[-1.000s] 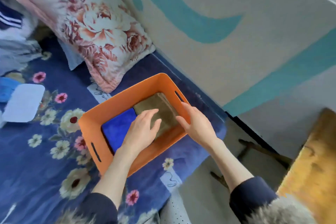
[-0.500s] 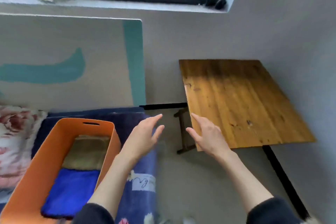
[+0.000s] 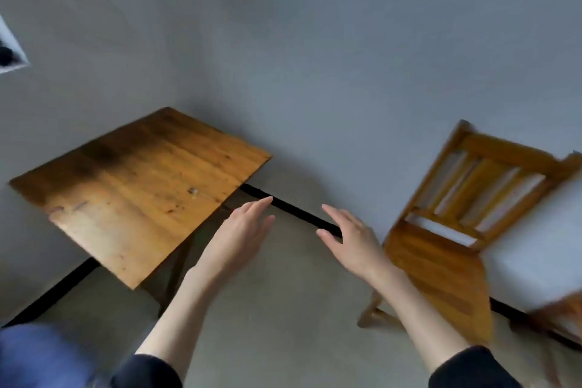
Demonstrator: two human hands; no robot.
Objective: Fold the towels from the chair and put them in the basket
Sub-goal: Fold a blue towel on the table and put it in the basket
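A wooden chair [image 3: 441, 274] with a slatted back stands at the right; its seat is bare, with no towel on it. My left hand [image 3: 242, 230] and my right hand [image 3: 349, 236] hover in mid-air over the grey floor, between the table and the chair. Both hands hold nothing and have their fingers spread. My right hand is just left of the chair's seat. The orange basket and the towels are out of view.
A small wooden table [image 3: 138, 192] stands at the left against the grey wall. A corner of the blue bedding [image 3: 34, 356] shows at the bottom left. Another wooden piece [image 3: 563, 315] sits at the far right edge, blurred. Grey floor [image 3: 283, 324] lies beneath my arms.
The view has swung right, away from the bed and basket, to the table and chair. My hands have left the basket and now hover empty over the floor.
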